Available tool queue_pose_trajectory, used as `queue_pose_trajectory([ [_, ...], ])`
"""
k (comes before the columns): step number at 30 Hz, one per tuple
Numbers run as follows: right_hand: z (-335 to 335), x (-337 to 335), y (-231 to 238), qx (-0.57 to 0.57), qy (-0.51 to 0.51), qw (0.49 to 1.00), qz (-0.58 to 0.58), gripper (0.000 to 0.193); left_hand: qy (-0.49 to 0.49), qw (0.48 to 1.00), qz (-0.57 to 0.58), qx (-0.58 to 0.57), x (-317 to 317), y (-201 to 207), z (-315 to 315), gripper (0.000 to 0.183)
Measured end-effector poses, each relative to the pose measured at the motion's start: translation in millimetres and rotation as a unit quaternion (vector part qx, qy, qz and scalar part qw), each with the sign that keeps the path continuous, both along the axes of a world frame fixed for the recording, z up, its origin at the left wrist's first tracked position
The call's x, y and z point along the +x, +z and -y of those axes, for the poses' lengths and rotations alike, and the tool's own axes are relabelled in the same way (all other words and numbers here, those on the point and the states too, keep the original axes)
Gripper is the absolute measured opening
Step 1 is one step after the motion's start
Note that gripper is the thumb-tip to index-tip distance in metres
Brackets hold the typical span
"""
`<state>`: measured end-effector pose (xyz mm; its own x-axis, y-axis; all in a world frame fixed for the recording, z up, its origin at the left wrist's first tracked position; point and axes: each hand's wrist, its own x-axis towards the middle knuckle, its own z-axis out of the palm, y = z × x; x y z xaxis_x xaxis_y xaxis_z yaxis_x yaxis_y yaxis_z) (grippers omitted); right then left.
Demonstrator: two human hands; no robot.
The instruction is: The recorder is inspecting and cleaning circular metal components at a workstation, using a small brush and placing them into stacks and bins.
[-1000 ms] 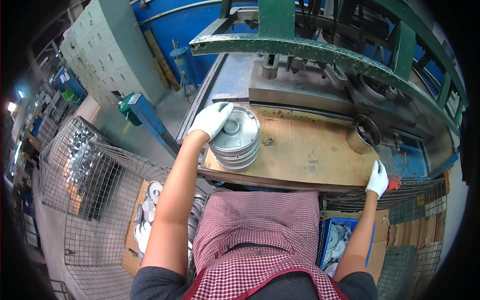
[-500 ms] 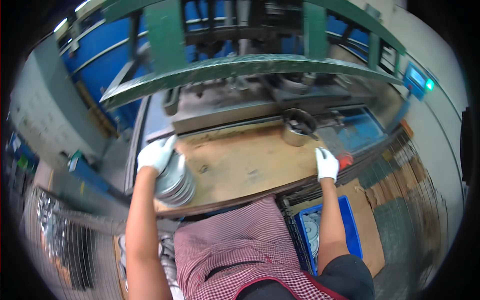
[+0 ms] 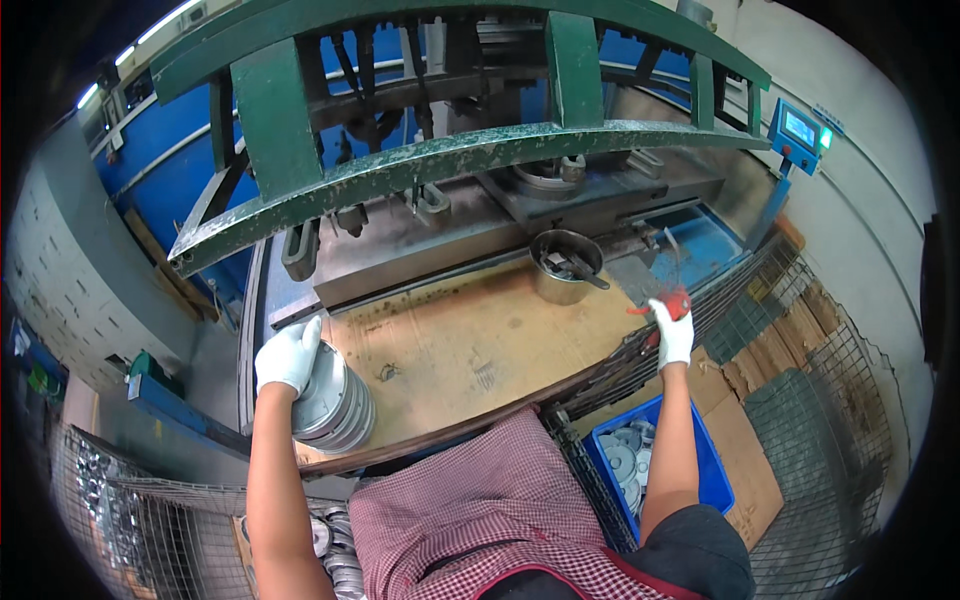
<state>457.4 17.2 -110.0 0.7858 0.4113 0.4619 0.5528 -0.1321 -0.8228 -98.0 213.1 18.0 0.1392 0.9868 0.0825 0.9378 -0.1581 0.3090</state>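
My left hand [image 3: 288, 360], in a white glove, is closed at the far left edge of a stack of round grey metal discs [image 3: 340, 412]. Its thumb points up along the rim, and some of its fingers are hidden. The stack stands at the left end of the tan worktop [image 3: 470, 340]. Over the worktop's right edge, my right hand [image 3: 676, 335], also gloved, is closed around a red hand tool [image 3: 678, 303], which looks like an air gun. A thin pale hose [image 3: 673, 255] rises from it. The palm hides part of the tool.
A metal pot [image 3: 562, 288] holding dark tools stands on the worktop. Behind is a machine bed [image 3: 420, 245] under a green steel frame [image 3: 400, 170]. A blue bin [image 3: 715, 480] of round metal parts sits at lower right, beside wire mesh [image 3: 840, 440]. A control screen [image 3: 798, 127] is at upper right.
My right hand, earlier just left of the red tool, now has its fingers around it. My left hand stays at the disc stack. The whole view has shifted slightly.
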Motion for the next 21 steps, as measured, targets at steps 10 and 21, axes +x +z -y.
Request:
queue_pose_trajectory([
  [10, -109.6, -37.1, 170.7, -0.245, 0.147, 0.958, -0.018, 0.061, -0.003, 1.000, 0.009, 0.002, 4.7, -4.0, 1.3, 0.057],
  [21, -158.3, -41.7, 167.6, -0.397, 0.066, 0.899, 0.172, 0.061, 0.002, 1.000, -0.010, 0.012, -5.0, -28.3, -9.1, 0.055],
])
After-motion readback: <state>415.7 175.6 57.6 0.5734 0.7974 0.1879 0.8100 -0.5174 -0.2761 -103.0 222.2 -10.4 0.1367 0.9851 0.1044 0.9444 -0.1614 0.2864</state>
